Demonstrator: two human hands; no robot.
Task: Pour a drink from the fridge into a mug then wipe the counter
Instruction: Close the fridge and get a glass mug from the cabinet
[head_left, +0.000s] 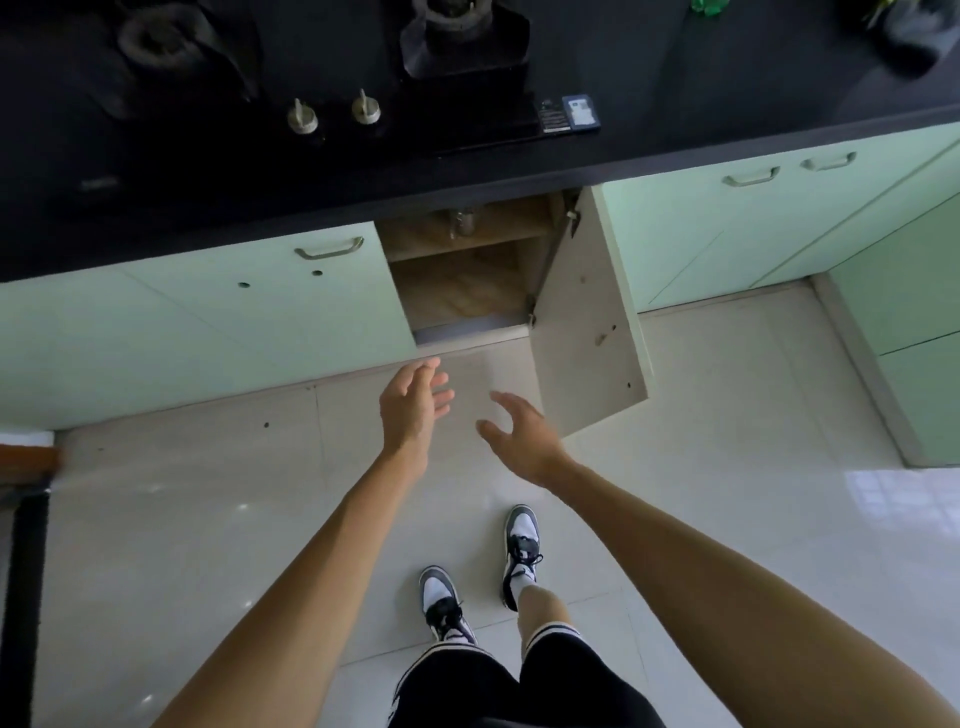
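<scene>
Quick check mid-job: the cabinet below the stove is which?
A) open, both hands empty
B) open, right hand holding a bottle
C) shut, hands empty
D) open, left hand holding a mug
A: the cabinet door stands swung out, baring wooden shelves, and the left hand and right hand are open, holding nothing.

The open cabinet door (587, 312) flanks the unblocked cabinet opening (462, 280).

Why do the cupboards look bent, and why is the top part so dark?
Head view: the wide-angle lens bows the counter and cabinet fronts; the black counter and burner are dim and slightly blurred; bright glare shines off the floor tiles at right.
</scene>
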